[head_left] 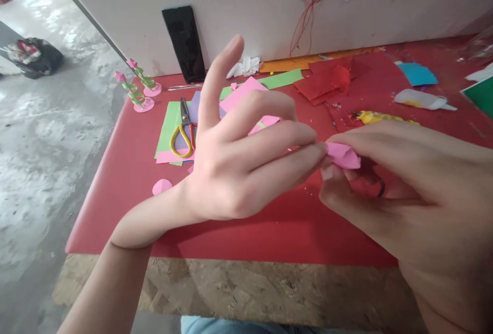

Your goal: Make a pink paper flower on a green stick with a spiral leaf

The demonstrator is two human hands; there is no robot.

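A small folded piece of pink paper [344, 155] is held between my two hands above the red tabletop. My left hand [242, 159] comes in from the left with its back toward me. Its little finger is raised and its other fingers are bent. The index fingertip presses at the left end of the pink paper; its thumb is hidden. My right hand [408, 185] pinches the same piece between thumb and fingers from the right. A dark curved thing [381, 188] shows beside the right fingers, too little visible to name. Below my left wrist lies a pink paper disc [162, 186].
Scissors [181, 140] lie on coloured paper sheets [165, 123]. Two pink paper flowers [135, 96] stand at the back left, near a leaning phone [185, 43]. A glue bottle [421, 99], red paper scraps [327, 82] and a yellow-wrapped tool [381, 117] lie right.
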